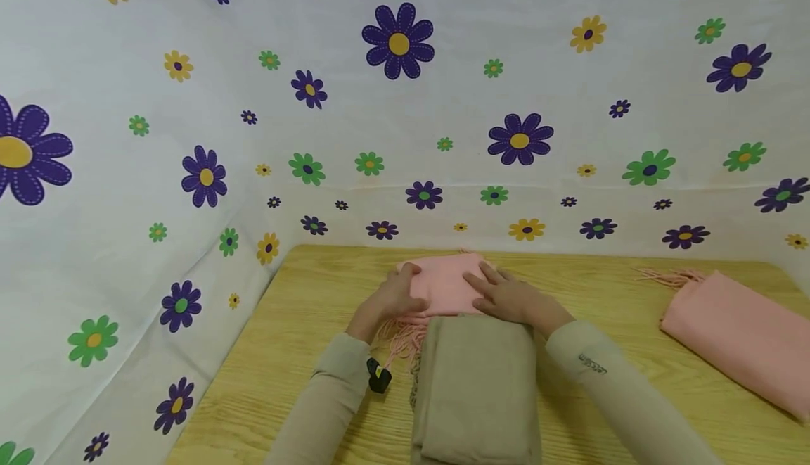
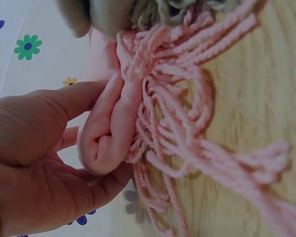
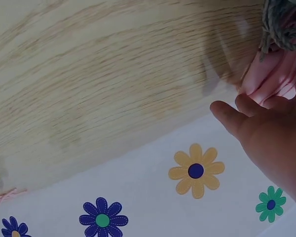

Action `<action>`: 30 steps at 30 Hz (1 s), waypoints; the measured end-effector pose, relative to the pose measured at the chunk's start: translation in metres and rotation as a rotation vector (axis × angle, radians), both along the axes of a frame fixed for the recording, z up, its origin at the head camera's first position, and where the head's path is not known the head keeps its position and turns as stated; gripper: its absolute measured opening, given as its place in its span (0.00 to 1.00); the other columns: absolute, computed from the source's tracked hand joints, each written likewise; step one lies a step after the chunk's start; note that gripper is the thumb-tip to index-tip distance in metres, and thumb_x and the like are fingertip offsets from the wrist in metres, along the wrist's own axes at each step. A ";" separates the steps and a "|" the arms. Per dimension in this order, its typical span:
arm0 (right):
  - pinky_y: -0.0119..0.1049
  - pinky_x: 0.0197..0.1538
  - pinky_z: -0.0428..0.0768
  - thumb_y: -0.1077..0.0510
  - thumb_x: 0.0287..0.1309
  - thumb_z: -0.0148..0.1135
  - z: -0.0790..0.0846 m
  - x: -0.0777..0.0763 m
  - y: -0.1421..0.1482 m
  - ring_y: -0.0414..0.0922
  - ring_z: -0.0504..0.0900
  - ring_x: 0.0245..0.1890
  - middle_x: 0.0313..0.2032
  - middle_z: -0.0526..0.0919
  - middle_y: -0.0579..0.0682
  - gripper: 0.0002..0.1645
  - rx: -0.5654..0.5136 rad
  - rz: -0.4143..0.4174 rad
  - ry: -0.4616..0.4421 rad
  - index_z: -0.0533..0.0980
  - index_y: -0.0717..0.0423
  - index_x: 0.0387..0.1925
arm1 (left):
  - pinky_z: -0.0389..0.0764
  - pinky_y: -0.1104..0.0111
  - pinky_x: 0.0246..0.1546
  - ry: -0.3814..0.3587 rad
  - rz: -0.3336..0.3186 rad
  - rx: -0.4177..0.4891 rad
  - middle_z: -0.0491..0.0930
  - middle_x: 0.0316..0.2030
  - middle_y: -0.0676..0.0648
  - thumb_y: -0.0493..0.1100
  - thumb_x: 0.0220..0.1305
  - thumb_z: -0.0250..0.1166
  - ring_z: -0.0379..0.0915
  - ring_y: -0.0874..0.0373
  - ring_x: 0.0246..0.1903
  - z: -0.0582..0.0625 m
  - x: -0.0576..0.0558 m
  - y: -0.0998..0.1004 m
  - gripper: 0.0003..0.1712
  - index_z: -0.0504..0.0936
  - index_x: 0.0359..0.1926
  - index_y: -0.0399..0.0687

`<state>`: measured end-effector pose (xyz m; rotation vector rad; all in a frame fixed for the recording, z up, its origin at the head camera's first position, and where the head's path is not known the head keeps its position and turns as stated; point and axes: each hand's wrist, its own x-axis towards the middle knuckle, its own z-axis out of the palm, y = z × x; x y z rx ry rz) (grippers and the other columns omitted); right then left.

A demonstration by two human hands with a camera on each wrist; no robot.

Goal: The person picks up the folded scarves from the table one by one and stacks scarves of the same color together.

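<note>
A folded pink scarf with fringe (image 1: 446,283) lies near the table's far edge, between both hands. My left hand (image 1: 394,297) grips its left end; in the left wrist view, the thumb is on one face of the layered fold (image 2: 104,138) and fingers are around the other. My right hand (image 1: 514,300) touches the scarf's right side with extended, spread fingers. In the right wrist view its fingertips meet the pink folds (image 3: 267,74), partly hidden at the frame's edge. A folded beige-grey scarf (image 1: 481,387) lies in front, against the pink one.
Another folded pink scarf (image 1: 737,338) with fringe lies at the table's right. A small black object (image 1: 379,376) is beside the left sleeve, near the pink fringe. White flower-printed cloth (image 1: 443,106) rises behind and left of the wooden table (image 1: 266,380).
</note>
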<state>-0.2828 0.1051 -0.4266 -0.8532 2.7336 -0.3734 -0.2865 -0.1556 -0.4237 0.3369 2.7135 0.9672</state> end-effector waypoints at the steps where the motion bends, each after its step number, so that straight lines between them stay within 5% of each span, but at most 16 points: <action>1: 0.65 0.67 0.59 0.43 0.76 0.43 0.000 0.000 0.001 0.72 0.50 0.72 0.77 0.43 0.65 0.38 0.000 0.005 -0.018 0.48 0.51 0.78 | 0.70 0.46 0.58 0.001 -0.002 -0.004 0.62 0.62 0.26 0.42 0.60 0.70 0.68 0.35 0.56 0.000 0.000 0.000 0.41 0.61 0.70 0.42; 18: 0.62 0.69 0.58 0.44 0.77 0.42 -0.001 -0.002 0.008 0.68 0.51 0.73 0.76 0.40 0.67 0.38 -0.037 0.009 -0.100 0.46 0.53 0.78 | 0.71 0.49 0.59 -0.016 -0.009 -0.056 0.62 0.63 0.27 0.43 0.61 0.70 0.70 0.39 0.56 0.001 -0.005 0.010 0.41 0.61 0.70 0.43; 24: 0.61 0.70 0.56 0.48 0.76 0.44 -0.001 -0.001 0.016 0.69 0.49 0.73 0.75 0.41 0.71 0.38 -0.078 0.000 -0.097 0.48 0.58 0.77 | 0.78 0.56 0.51 -0.034 -0.016 -0.053 0.61 0.65 0.28 0.43 0.62 0.69 0.68 0.37 0.55 0.004 -0.007 0.022 0.40 0.60 0.71 0.44; 30: 0.61 0.69 0.57 0.50 0.76 0.45 -0.002 0.001 0.022 0.70 0.49 0.72 0.74 0.41 0.75 0.37 -0.092 0.013 -0.083 0.48 0.62 0.76 | 0.71 0.48 0.56 -0.004 -0.030 -0.111 0.64 0.62 0.28 0.44 0.61 0.68 0.66 0.34 0.58 0.004 -0.009 0.028 0.40 0.61 0.70 0.44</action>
